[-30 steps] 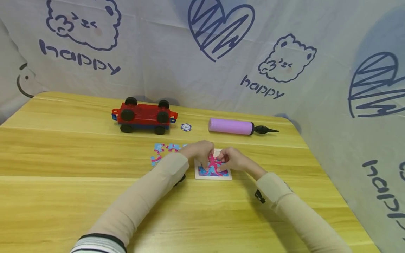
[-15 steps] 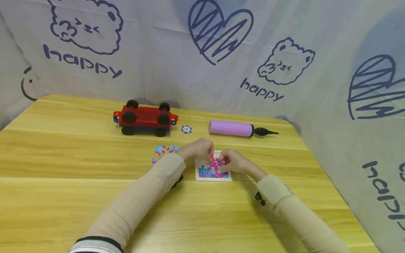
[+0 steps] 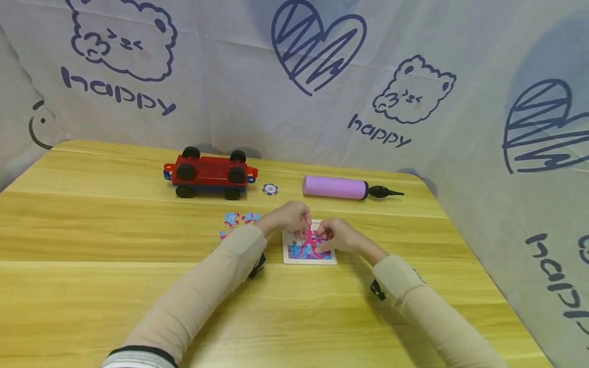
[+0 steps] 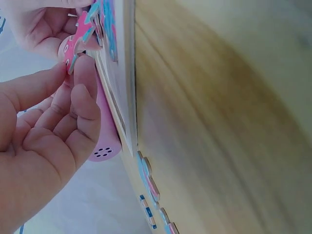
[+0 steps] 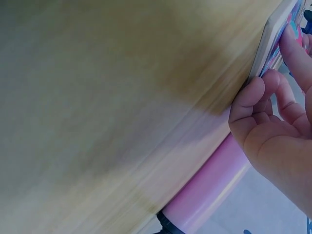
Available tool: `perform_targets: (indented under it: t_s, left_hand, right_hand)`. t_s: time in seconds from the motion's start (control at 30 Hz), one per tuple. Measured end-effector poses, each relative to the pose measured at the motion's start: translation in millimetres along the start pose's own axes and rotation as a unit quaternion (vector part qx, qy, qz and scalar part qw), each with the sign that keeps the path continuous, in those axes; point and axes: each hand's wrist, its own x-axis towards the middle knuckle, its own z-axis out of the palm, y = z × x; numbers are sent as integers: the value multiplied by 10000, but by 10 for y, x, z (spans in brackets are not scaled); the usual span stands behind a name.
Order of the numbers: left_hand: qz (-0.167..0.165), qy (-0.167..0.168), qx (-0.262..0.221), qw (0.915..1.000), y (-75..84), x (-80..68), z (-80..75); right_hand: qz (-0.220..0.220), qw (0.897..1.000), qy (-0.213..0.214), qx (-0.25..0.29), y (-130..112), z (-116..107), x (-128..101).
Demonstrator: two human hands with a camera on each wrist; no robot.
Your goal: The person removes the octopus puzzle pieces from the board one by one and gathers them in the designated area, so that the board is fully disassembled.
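Left hand [image 3: 287, 219] over the far left part of the puzzle board [image 3: 309, 254], fingers curled, thumb and forefinger pinching a pink puzzle piece [image 4: 78, 41] by its edge; piece held just above the board's upper area, tilted, not seated flat. Same pinch confirmed in the left wrist view [image 4: 53, 122].

Right hand [image 3: 336, 236] at the far right part of the board, fingers bent, tips resting on the board's surface and edge. In the right wrist view [image 5: 275, 122], fingertips pressed against the board rim. Whether this hand also touches the pink piece: cannot tell.

Board flat on the desk [image 3: 115, 286], near its middle, pink and blue picture partly filled in. Loose puzzle pieces [image 3: 236, 221] on the desk just left of the board, partly hidden behind the left sleeve.

At the back of the desk: red toy car [image 3: 209, 174], small round chip [image 3: 270, 189] just right of it, purple pump [image 3: 338, 187] lying on its side beyond that, well apart from both hands. Printed cloth [image 3: 294, 76] behind.
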Motion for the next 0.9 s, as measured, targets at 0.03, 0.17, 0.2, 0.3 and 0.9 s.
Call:
perform_targets:
  t_s: [0.03,0.17,0.2,0.3,0.9]
  left_hand:
    - [7,11,-11,10000,-3,-3,-5]
    - [32,108,-62,9999,-30,-9,-22]
    - [39,133,-54,9999,-41,-12,-29]
    - [34,184,-80,9998,-73,-35,-58]
    - [91,337,-277,9990,-285,-281,-347]
  right_hand:
    - [14,10000,-7,-1,-3,0,1]
    - [-10,10000,-33,57,-11,5,1]
    - [-38,10000,-36,77,-8,6,3]
    - [-88,9999,-52,107,-9,8,1]
    - [-57,9998,-62,181,-6,-8,-14]
